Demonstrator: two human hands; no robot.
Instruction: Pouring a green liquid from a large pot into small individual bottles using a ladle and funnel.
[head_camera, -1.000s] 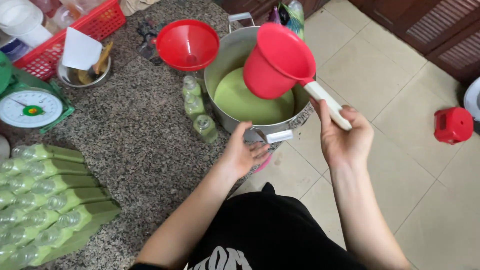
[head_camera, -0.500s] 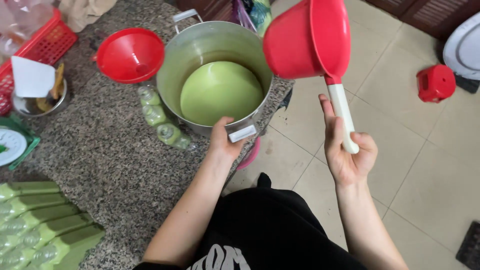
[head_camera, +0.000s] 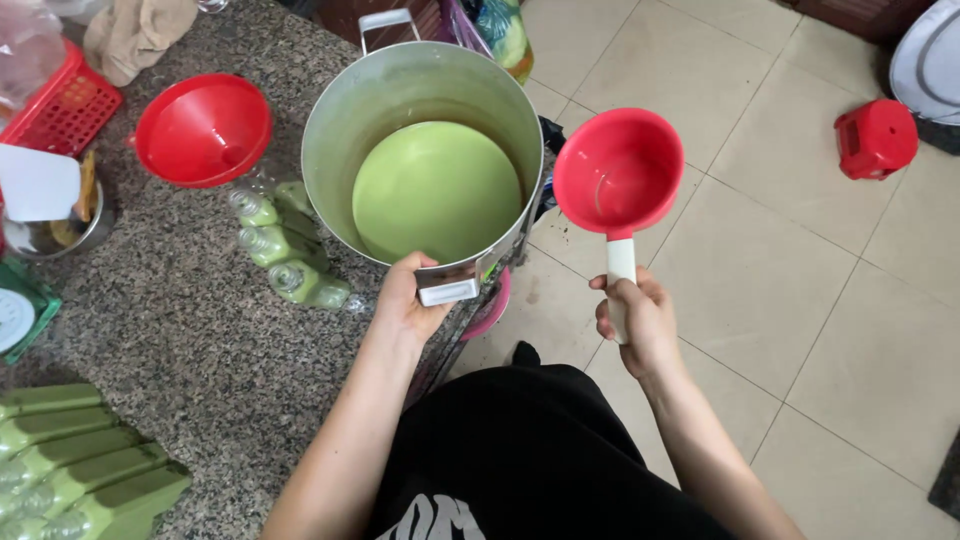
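A large metal pot (head_camera: 340, 140) holding smooth green liquid (head_camera: 436, 190) stands at the edge of a speckled granite counter (head_camera: 180, 330). My left hand (head_camera: 408, 298) grips the pot's near handle. My right hand (head_camera: 638, 320) holds a red scoop (head_camera: 618, 172) by its white handle, out over the tiled floor to the right of the pot, its empty bowl facing up.
A red funnel (head_camera: 203, 128) lies left of the pot, with three small bottles of green liquid (head_camera: 285, 250) beside it. Filled green bags (head_camera: 80, 470) lie at the lower left. A red basket (head_camera: 60, 105), a metal cup, a scale (head_camera: 18, 315) and a red stool (head_camera: 876, 138) are around.
The scoop has come down from its raised, tilted position beside the pot and now sits level and lower, bowl up. The view has shifted; my left hand stays on the pot handle.
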